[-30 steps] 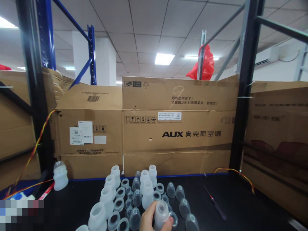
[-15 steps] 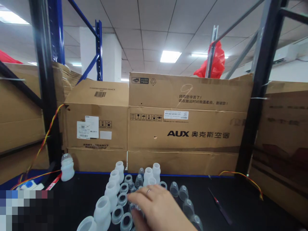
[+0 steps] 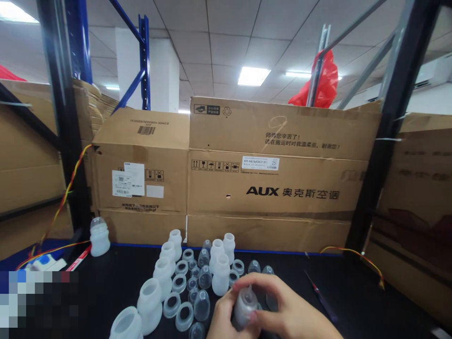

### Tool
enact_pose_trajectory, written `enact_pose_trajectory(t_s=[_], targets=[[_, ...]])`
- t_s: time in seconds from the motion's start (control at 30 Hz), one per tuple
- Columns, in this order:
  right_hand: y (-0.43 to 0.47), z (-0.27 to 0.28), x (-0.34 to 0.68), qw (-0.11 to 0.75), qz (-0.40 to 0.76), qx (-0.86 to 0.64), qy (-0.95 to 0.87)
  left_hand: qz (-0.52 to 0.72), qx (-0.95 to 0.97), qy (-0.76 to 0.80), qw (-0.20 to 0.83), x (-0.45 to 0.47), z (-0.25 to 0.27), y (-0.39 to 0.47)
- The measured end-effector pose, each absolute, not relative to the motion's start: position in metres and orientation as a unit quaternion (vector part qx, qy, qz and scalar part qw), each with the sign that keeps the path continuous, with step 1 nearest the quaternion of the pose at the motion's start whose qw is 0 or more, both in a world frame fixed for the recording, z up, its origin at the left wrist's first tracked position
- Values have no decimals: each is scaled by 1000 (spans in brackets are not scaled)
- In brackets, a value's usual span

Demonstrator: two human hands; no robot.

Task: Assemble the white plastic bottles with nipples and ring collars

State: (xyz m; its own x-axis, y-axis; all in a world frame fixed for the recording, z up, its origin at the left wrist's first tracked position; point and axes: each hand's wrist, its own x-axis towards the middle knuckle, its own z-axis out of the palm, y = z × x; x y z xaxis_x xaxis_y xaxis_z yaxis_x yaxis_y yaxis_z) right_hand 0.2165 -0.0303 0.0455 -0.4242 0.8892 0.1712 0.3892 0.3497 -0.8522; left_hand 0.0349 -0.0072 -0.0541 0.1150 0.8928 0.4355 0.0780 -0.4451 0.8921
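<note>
A small translucent baby bottle [image 3: 244, 314] with a nipple in its top stands between my two hands at the bottom of the view. My left hand [image 3: 223, 316] wraps around the bottle's body from the left. From the right, my right hand [image 3: 287, 303] curls thumb and forefinger around its neck. Beyond my hands is a group of open baby bottles [image 3: 221, 273]. To the left lie several collar rings [image 3: 184, 316], small nipples [image 3: 192, 284] and clear dome caps [image 3: 202, 305]. Another row of bottles [image 3: 149, 303] runs along the far left of these parts.
A capped bottle [image 3: 99, 239] stands at the back left, near a red-and-white marker [image 3: 80, 256]. On the right lie a thin dark screwdriver-like tool [image 3: 320, 296] and a red-yellow wire [image 3: 367, 262]. Cardboard boxes [image 3: 278, 226] wall the back; black rack posts [image 3: 379, 155] flank the surface.
My right hand has moved from over the rings and nipples to the bottle at the lower right. My left hand has come into view, around that bottle. The camera has tilted slightly down.
</note>
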Motion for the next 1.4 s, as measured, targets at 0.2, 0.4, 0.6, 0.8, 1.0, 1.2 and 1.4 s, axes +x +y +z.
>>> enact_pose_trajectory(t_s=[0.2, 0.4, 0.6, 0.8, 1.0, 1.2, 1.4], targets=[[-23, 35, 210, 374, 345, -469, -722, 544, 668, 322, 394, 43, -51, 2], [-25, 36, 213, 383, 415, -357, -744, 545, 668, 330, 386, 40, -52, 3], [-21, 32, 211, 412, 358, -402, -735, 543, 675, 327, 377, 41, -39, -3], [-26, 37, 217, 378, 394, -367, -753, 552, 658, 349, 375, 41, -41, -3], [-29, 39, 219, 361, 397, -390, -749, 537, 649, 380, 382, 39, -37, -7], [-30, 36, 213, 364, 378, -413, -744, 543, 645, 369, 391, 39, -38, -6], [-24, 27, 206, 387, 306, -436, -753, 523, 669, 311, 427, 38, -34, -2]])
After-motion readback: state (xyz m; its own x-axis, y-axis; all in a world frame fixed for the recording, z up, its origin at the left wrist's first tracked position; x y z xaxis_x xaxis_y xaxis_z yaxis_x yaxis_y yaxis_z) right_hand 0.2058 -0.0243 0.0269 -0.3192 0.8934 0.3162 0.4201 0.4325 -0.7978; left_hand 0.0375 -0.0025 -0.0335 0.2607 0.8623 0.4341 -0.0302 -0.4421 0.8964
